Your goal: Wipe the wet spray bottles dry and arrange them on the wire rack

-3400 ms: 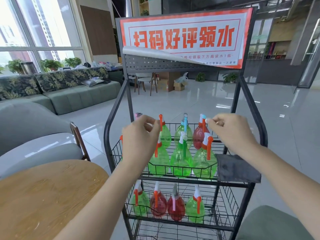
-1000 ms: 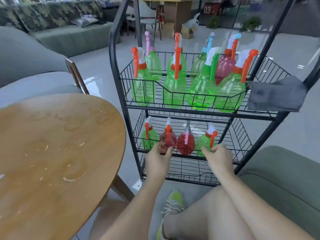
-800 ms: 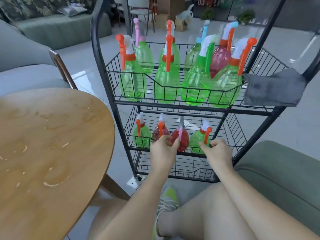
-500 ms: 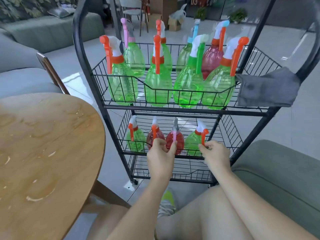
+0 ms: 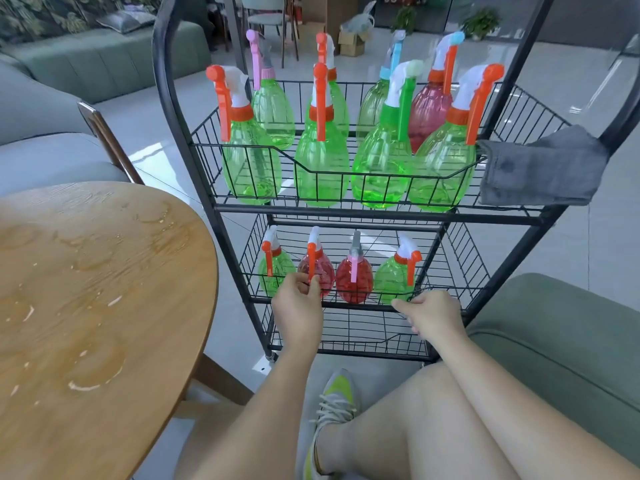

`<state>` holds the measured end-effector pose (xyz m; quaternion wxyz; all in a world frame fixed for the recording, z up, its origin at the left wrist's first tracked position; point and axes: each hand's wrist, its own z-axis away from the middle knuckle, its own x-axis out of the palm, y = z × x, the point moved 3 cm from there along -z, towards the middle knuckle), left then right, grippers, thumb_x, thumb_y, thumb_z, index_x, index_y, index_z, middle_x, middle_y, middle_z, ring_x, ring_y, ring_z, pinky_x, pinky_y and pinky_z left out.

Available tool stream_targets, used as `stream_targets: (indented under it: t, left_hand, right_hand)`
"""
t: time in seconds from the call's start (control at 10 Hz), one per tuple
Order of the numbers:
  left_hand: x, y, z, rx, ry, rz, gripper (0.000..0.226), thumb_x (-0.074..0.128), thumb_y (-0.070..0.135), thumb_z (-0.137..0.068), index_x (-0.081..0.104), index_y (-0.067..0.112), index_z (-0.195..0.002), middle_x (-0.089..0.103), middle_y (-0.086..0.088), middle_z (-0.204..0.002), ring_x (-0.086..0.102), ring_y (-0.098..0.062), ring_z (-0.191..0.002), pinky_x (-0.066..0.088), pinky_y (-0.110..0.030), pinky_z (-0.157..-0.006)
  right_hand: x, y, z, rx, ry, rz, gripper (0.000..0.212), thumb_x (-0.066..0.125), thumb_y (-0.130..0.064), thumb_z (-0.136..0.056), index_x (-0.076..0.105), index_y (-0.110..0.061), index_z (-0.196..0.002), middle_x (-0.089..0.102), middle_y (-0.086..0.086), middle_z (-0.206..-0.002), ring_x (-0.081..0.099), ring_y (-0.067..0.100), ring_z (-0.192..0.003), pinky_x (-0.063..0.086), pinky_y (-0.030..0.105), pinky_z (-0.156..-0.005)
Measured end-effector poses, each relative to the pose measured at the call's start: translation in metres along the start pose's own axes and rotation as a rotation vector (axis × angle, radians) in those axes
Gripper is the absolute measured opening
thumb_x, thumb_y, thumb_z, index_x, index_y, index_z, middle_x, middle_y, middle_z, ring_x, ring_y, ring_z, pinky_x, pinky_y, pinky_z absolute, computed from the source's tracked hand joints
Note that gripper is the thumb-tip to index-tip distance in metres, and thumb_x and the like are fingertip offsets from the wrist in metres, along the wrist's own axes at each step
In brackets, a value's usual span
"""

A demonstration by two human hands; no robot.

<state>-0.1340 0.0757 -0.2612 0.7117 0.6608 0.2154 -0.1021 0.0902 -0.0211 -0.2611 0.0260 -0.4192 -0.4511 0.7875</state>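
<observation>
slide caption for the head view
Left hand pinches a red spray bottle's trigger on the wire rack.

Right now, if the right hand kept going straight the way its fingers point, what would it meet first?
Probably the front wire rim of the middle basket, then the green bottle with the orange trigger just behind it. The right hand points up and left at that rim; whether it already touches is unclear.

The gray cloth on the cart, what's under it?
The gray cloth hangs over the right end of the wire rack's top basket. It covers that corner's rim and wires, so anything beneath it can't be seen.
</observation>
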Motion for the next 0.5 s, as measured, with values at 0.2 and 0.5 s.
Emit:
stream_targets:
  t: [0.2,0.5]
  left_hand:
    - [-0.003,-0.002,-0.002,0.014,-0.020,-0.007,0.018,0.073,0.033,-0.102,0.073,0.015,-0.104,0.063,0.011,-0.076,0.063,-0.007,-0.071,0.049,-0.029,-0.062]
    - [-0.027,0.009,0.028,0.029,-0.092,0.016,0.026,0.076,0.042,-0.097,0.071,0.018,-0.105,0.069,0.004,-0.078,0.065,-0.009,-0.070,0.047,-0.025,-0.059]
  right_hand:
    - [0.004,-0.001,0.002,-0.020,-0.042,0.036,0.044,0.084,-0.034,-0.084,0.070,0.001,-0.061,0.069,0.017,-0.057,0.055,0.017,-0.043,0.053,0.032,-0.057]
    - [-0.003,-0.043,0.037,-0.207,-0.093,0.060,0.032,0.078,-0.039,-0.090,0.073,-0.013,-0.072,0.070,0.004,-0.058,0.057,0.010,-0.040,0.053,0.026,-0.048]
